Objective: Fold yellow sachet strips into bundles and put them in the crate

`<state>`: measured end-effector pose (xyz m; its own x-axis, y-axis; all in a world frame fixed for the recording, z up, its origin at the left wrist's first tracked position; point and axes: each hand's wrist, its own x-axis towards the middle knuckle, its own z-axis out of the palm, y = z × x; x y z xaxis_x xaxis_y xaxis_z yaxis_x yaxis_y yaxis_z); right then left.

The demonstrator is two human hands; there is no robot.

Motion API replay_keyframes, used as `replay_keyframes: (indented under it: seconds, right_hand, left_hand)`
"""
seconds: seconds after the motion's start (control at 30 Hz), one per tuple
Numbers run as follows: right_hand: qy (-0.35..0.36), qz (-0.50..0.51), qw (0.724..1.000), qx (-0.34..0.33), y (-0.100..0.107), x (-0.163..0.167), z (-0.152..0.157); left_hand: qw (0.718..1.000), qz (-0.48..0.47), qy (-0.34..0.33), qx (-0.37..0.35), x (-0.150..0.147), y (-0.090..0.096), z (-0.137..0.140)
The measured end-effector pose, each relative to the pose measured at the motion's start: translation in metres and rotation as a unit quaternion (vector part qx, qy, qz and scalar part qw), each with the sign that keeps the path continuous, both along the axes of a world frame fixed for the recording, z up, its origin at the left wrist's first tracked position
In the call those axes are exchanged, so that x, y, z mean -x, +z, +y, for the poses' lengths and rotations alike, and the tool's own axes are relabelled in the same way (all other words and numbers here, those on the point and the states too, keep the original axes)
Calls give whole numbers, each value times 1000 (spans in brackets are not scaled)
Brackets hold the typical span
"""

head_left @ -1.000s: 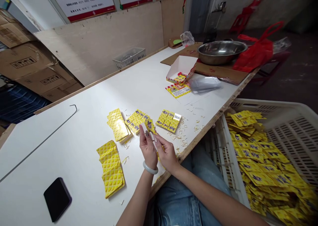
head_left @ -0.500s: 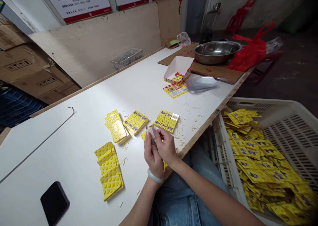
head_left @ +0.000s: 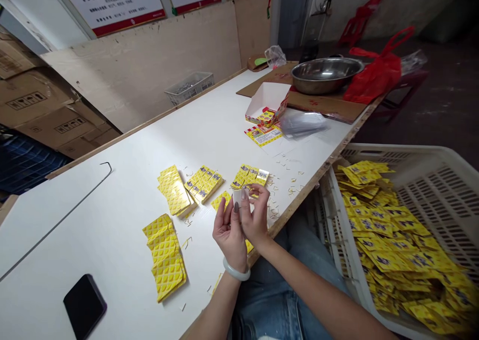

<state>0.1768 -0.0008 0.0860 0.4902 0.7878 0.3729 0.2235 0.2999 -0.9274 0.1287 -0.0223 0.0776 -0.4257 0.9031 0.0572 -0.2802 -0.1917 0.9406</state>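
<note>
My left hand (head_left: 229, 234) and my right hand (head_left: 256, 218) meet above the near edge of the white table (head_left: 123, 190). Together they pinch a small white piece (head_left: 237, 196) at the fingertips, and a yellow packet (head_left: 221, 199) shows just behind my left fingers. A pale bangle sits on my left wrist. Past the hands lie a row of printed yellow packets (head_left: 249, 176) and a second row (head_left: 204, 183). Stacks of yellow packets turned face down (head_left: 172, 189) lie to the left, with another stack (head_left: 165, 255) nearer me.
A white plastic crate (head_left: 430, 180) full of yellow packets stands at my right. A black phone (head_left: 85, 306) lies at the near left, by a bent wire (head_left: 56, 220). Far off are an open carton (head_left: 267, 105), clear bags (head_left: 301, 123), a steel bowl (head_left: 326, 73) and a red bag (head_left: 377, 76). Small paper scraps litter the table edge.
Both hands have drifted right and come closer together. The white piece has risen at the fingertips and now stands upright between them. The view has shifted slightly.
</note>
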Motion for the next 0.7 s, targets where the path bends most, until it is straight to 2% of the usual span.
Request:
replay_keyframes:
  seconds: [0.13,0.23,0.3,0.4,0.5,0.57,0.7]
  right_hand:
    - [101,11,992,71,2,-1,-5]
    - [81,4,994,80,-4,-2,-7]
    - [69,16,995,70,-9,-5,-7]
    - [56,86,993,56,-13,-10,-6]
    - [36,167,983,67,-15,-13,-4]
    - [36,186,979,78,-16,-14,-4]
    - [62,194,976,77,-18,-16,-5]
  left_hand:
    - [998,50,25,-13,-1,-2,5]
    - [990,135,24,-35,-1,-5,8]
    - [978,198,2,-66,2,-4,8]
    - [955,282,-42,-86,11,0,1]
    - [901,407,-133,-61,20,0,-10]
    - [868,459,-183,-47,24,-3,-15]
    - [864,449,-220,-63,26,-12,-20]
